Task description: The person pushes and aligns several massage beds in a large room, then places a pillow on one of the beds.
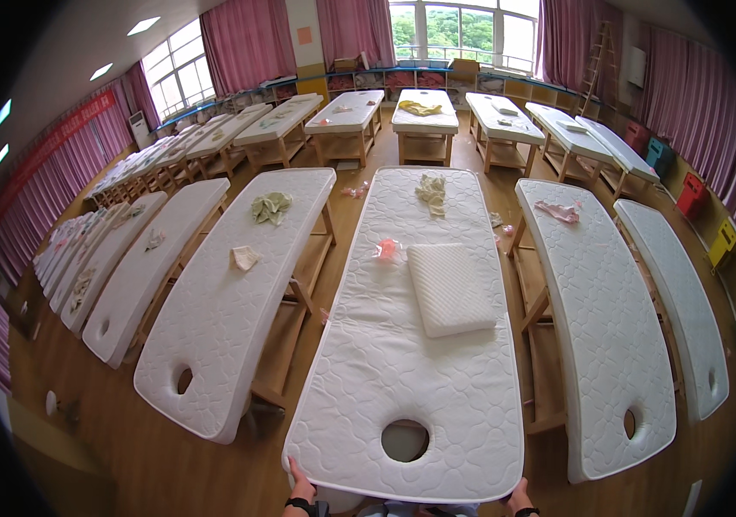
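A long white quilted massage-bed mattress with a round face hole near its close end stretches out in front of me. My left hand is closed around its near left corner, with the thumb along the side and the other fingers partly hidden. At the near right corner my right hand grips the edge, its fingers mostly beneath the mattress. On top lie a white textured pillow, a small pink plastic packet and a crumpled pale yellow cloth.
Neighbouring massage beds stand close by, one on the left and one on the right, both on wooden frames with low shelves. More beds fill a far row. Coloured bins line the right wall. Plastic scraps lie on the wooden floor.
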Available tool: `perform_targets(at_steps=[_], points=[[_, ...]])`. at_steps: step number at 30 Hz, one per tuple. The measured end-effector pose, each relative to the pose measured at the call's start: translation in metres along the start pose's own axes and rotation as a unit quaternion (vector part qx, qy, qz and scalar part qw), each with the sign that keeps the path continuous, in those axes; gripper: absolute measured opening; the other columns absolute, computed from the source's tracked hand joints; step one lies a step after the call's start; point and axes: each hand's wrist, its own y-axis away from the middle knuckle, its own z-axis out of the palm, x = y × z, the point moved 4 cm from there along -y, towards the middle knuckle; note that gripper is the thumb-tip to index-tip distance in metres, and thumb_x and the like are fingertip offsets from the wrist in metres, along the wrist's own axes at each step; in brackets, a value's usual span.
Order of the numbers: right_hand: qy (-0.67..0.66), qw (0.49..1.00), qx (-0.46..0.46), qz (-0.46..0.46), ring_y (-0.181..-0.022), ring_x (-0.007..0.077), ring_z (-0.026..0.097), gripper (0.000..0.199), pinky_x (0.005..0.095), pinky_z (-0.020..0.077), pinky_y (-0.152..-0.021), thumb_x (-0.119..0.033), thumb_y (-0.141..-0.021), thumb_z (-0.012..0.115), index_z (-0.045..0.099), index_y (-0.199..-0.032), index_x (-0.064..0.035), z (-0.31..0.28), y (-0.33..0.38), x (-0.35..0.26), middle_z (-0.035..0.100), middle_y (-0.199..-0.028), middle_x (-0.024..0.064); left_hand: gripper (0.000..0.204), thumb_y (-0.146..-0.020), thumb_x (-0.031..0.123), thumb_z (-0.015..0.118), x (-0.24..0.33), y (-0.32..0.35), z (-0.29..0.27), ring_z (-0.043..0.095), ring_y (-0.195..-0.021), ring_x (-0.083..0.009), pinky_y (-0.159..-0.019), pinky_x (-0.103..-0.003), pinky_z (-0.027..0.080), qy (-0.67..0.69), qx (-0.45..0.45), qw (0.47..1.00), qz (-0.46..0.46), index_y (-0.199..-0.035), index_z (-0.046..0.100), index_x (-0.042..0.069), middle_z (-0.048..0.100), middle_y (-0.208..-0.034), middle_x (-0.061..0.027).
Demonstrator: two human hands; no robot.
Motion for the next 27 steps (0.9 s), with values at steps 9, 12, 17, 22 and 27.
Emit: perform_targets(at_steps=[9,12,17,22,27], points=[[0.083,0.996,0.037,-0.001,-0.060,0.0150,0.053,0.049,0.0298,0.0364,-0.043,-0.061,-0.075,0.026,0.059,-0.086,-0.0265,0.003,0.017,-0.037,0.058,-0.069,-0.0040,0.078,-0.064,0.077,0.047,0.036,0.044,0.015,0.055,-0.097,-0.0216,-0.067,-0.035,0.050,0.036,-0.018,0.999,0.035,-0.119,0.050,0.021,0.056,-0.113,-0.0004],[0.105,0.994,0.023,-0.005,-0.057,0.0149,0.052,0.051,0.0302,0.0352,-0.041,-0.062,-0.076,0.024,0.059,-0.087,-0.0262,0.002,0.020,-0.047,0.058,-0.067,-0.0039,0.077,-0.065,0.077,0.046,0.039,0.055,0.023,0.056,-0.096,-0.0199,-0.061,-0.032,0.048,0.050,-0.034,0.997,0.038,-0.119,0.051,0.022,0.057,-0.111,0.0010],[0.070,0.997,-0.014,0.017,-0.100,0.0240,0.057,0.057,0.0417,0.0520,-0.076,-0.053,-0.081,0.024,0.055,-0.114,-0.0189,0.003,0.022,-0.051,0.060,-0.110,-0.0007,0.071,-0.067,0.074,0.046,0.035,0.053,0.015,0.057,-0.093,-0.0163,-0.054,-0.029,0.047,0.041,-0.076,0.996,-0.002,-0.116,0.053,0.022,0.059,-0.108,0.0051],[0.024,0.998,-0.003,0.051,-0.093,0.0200,0.058,0.053,0.0375,0.0500,-0.063,-0.055,-0.076,0.026,0.060,-0.104,-0.0240,0.017,0.033,-0.044,0.062,-0.101,-0.0044,0.074,-0.068,0.068,0.053,0.042,0.084,0.026,0.052,-0.104,-0.0203,-0.080,-0.032,0.047,0.095,-0.034,0.995,0.006,-0.119,0.052,0.014,0.056,-0.117,-0.0011],[0.027,0.986,-0.131,-0.095,-0.118,0.0297,0.043,0.067,0.0478,0.0430,-0.087,-0.060,-0.075,0.046,0.044,-0.126,-0.0160,0.011,0.022,-0.036,0.044,-0.130,0.0078,0.067,-0.066,0.070,0.053,0.035,0.068,0.028,0.059,-0.089,-0.0145,-0.058,-0.026,0.049,0.078,0.018,0.997,-0.007,-0.108,0.059,0.019,0.062,-0.100,0.0042]])
